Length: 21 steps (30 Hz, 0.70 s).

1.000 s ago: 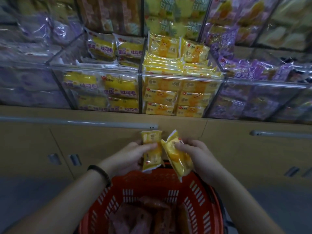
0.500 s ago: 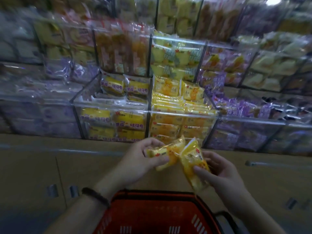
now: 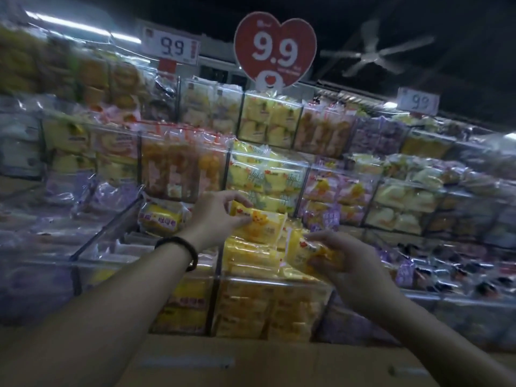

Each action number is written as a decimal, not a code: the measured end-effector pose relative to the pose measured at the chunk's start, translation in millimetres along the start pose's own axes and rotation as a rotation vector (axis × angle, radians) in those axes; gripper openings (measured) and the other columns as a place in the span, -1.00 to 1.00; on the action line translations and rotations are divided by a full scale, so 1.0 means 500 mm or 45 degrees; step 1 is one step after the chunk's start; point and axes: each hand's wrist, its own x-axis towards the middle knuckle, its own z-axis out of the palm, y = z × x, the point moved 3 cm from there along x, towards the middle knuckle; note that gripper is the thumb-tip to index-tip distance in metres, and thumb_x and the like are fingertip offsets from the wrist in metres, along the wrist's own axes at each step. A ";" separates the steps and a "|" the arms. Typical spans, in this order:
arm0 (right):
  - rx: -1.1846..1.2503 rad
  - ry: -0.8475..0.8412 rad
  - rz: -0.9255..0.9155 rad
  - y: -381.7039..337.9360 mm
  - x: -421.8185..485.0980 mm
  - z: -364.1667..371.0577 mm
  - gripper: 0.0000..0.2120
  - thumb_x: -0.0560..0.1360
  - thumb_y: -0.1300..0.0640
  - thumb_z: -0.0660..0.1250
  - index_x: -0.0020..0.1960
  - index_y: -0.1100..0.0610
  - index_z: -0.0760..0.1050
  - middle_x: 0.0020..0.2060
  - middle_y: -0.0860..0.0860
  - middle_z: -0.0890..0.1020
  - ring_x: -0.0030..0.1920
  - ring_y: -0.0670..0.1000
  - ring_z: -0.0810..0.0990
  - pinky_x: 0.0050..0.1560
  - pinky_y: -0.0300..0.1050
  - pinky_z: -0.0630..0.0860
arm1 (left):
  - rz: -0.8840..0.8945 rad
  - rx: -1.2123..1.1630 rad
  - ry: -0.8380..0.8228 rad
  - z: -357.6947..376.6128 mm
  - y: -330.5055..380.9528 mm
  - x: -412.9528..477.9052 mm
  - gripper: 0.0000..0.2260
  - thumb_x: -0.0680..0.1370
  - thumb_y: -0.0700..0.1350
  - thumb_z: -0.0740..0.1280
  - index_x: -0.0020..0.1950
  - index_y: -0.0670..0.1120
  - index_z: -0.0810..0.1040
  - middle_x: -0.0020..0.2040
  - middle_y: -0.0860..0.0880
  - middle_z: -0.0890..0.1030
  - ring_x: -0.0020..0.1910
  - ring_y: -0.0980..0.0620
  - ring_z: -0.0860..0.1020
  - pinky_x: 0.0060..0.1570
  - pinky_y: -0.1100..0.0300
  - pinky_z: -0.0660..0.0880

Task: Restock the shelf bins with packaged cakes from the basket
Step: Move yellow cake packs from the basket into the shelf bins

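Note:
My left hand [image 3: 215,216] grips a yellow packaged cake [image 3: 258,223] and holds it over the back of the clear shelf bin [image 3: 273,283] that is stacked with the same yellow packs. To the right and a little lower, my right hand [image 3: 346,263] is closed around a second yellow cake pack [image 3: 305,254], just above the bin's front right corner. A dark band circles my left wrist. The basket is out of view.
Clear bins of other packaged cakes fill the shelves: yellow-labelled packs [image 3: 162,219] to the left, purple packs [image 3: 418,263] to the right, more rows above. A red heart price sign [image 3: 275,50] stands on top. A tan cabinet top [image 3: 251,361] runs along the bottom.
Both hands rose from above the red basket up to the yellow bin, each carrying its pack. The view tilted upward, and the basket dropped out of sight.

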 end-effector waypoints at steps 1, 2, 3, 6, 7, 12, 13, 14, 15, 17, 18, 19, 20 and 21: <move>-0.124 -0.037 -0.007 0.013 0.019 0.006 -0.59 0.55 -0.05 0.49 0.23 -0.49 0.48 0.15 -0.33 0.57 0.19 -0.18 0.56 0.22 -0.04 0.55 | -0.002 0.009 0.024 0.013 -0.010 0.015 -0.85 0.49 0.02 0.61 -0.03 0.16 0.69 -0.15 0.00 0.59 -0.17 -0.06 0.59 -0.21 0.02 0.57; -0.197 -0.072 0.004 0.024 0.036 0.011 -0.59 0.56 -0.09 0.46 0.22 -0.54 0.43 0.18 -0.34 0.50 0.21 -0.13 0.53 0.27 0.10 0.52 | 0.001 0.018 0.040 0.028 -0.021 0.025 -0.86 0.49 0.01 0.61 -0.02 0.15 0.69 -0.14 0.02 0.58 -0.17 -0.01 0.57 -0.25 0.10 0.53; -0.228 -0.092 0.033 0.034 0.050 0.016 -0.60 0.56 -0.11 0.44 0.23 -0.54 0.42 0.18 -0.34 0.44 0.22 -0.08 0.49 0.29 0.14 0.50 | 0.007 0.042 0.057 0.044 -0.035 0.035 -0.86 0.50 0.01 0.60 -0.02 0.13 0.68 -0.15 0.03 0.58 -0.21 0.04 0.55 -0.30 0.19 0.46; -0.305 -0.077 0.033 0.049 0.095 0.029 -0.64 0.59 -0.02 0.43 0.28 -0.39 0.49 0.20 -0.23 0.41 0.28 -0.02 0.42 0.28 -0.01 0.44 | -0.004 0.145 0.060 0.087 -0.084 0.050 -0.85 0.54 -0.01 0.57 -0.04 0.17 0.62 -0.05 0.02 0.53 -0.07 0.01 0.55 -0.22 0.22 0.41; -0.359 -0.073 0.019 0.050 0.109 0.035 -0.64 0.60 0.01 0.42 0.30 -0.35 0.50 0.25 -0.21 0.43 0.34 0.00 0.37 0.31 0.02 0.41 | -0.019 0.179 0.053 0.096 -0.099 0.053 -0.83 0.55 0.00 0.56 -0.05 0.21 0.60 0.00 0.04 0.51 0.05 -0.04 0.55 -0.08 0.14 0.48; -0.373 -0.063 0.056 0.062 0.178 0.074 -0.68 0.62 0.04 0.40 0.28 -0.31 0.56 0.31 -0.25 0.53 0.33 0.01 0.30 0.32 0.24 0.40 | -0.049 0.277 0.061 0.102 -0.119 0.060 -0.84 0.58 0.08 0.49 -0.05 0.38 0.60 0.05 0.08 0.49 0.27 -0.15 0.44 0.33 -0.24 0.44; -0.381 -0.065 0.051 0.062 0.187 0.082 -0.70 0.62 0.02 0.40 0.27 -0.31 0.58 0.31 -0.23 0.55 0.31 0.01 0.32 0.31 0.24 0.42 | -0.070 0.221 0.027 0.100 -0.122 0.061 -0.84 0.60 0.08 0.47 -0.04 0.39 0.62 0.10 0.04 0.52 0.25 -0.17 0.46 0.30 -0.24 0.47; -0.417 -0.072 0.043 0.062 0.196 0.090 -0.71 0.62 0.02 0.40 0.28 -0.30 0.58 0.30 -0.20 0.58 0.31 0.01 0.34 0.32 0.22 0.43 | -0.098 0.123 -0.011 0.099 -0.130 0.062 -0.84 0.61 0.08 0.46 -0.01 0.41 0.65 0.17 -0.01 0.56 0.23 -0.18 0.51 0.23 -0.22 0.54; -0.474 -0.085 0.033 0.060 0.200 0.097 -0.71 0.63 0.01 0.39 0.30 -0.28 0.58 0.30 -0.16 0.59 0.32 0.03 0.37 0.34 0.18 0.42 | -0.133 0.001 -0.048 0.096 -0.135 0.059 -0.83 0.63 0.08 0.44 0.02 0.42 0.66 0.26 -0.04 0.59 0.19 -0.15 0.57 0.15 -0.18 0.60; -0.576 -0.094 0.031 0.059 0.205 0.111 -0.69 0.64 0.01 0.37 0.34 -0.25 0.57 0.30 -0.11 0.60 0.34 0.06 0.41 0.32 0.11 0.40 | -0.181 -0.090 -0.107 0.096 -0.143 0.057 -0.83 0.65 0.13 0.39 0.09 0.46 0.65 0.38 0.01 0.57 0.14 -0.03 0.60 0.13 -0.06 0.62; -0.597 -0.082 0.047 0.061 0.205 0.116 -0.68 0.64 0.01 0.36 0.36 -0.24 0.56 0.31 -0.09 0.60 0.35 0.07 0.41 0.31 0.10 0.41 | -0.181 -0.008 -0.122 0.100 -0.147 0.058 -0.84 0.64 0.17 0.37 0.11 0.49 0.62 0.38 0.03 0.54 0.22 -0.05 0.55 0.25 -0.16 0.56; -0.601 -0.064 0.067 0.061 0.206 0.120 -0.67 0.65 0.02 0.36 0.37 -0.23 0.55 0.32 -0.08 0.59 0.38 0.08 0.40 0.31 0.10 0.43 | -0.176 0.080 -0.129 0.104 -0.149 0.057 -0.82 0.63 0.20 0.36 0.17 0.50 0.60 0.36 0.04 0.49 0.33 -0.11 0.45 0.36 -0.25 0.45; -0.600 -0.039 0.085 0.062 0.205 0.123 -0.67 0.65 0.03 0.35 0.39 -0.23 0.54 0.34 -0.07 0.58 0.40 0.08 0.39 0.31 0.10 0.45 | -0.162 0.119 -0.127 0.107 -0.144 0.055 -0.78 0.63 0.19 0.37 0.25 0.47 0.58 0.34 0.05 0.43 0.41 -0.15 0.34 0.45 -0.29 0.34; -0.612 -0.022 0.095 0.065 0.205 0.128 -0.66 0.65 0.03 0.35 0.40 -0.23 0.53 0.35 -0.07 0.58 0.41 0.08 0.39 0.30 0.09 0.47 | -0.134 0.113 -0.110 0.108 -0.135 0.053 -0.73 0.63 0.16 0.39 0.31 0.45 0.57 0.32 0.06 0.39 0.43 -0.16 0.28 0.49 -0.27 0.27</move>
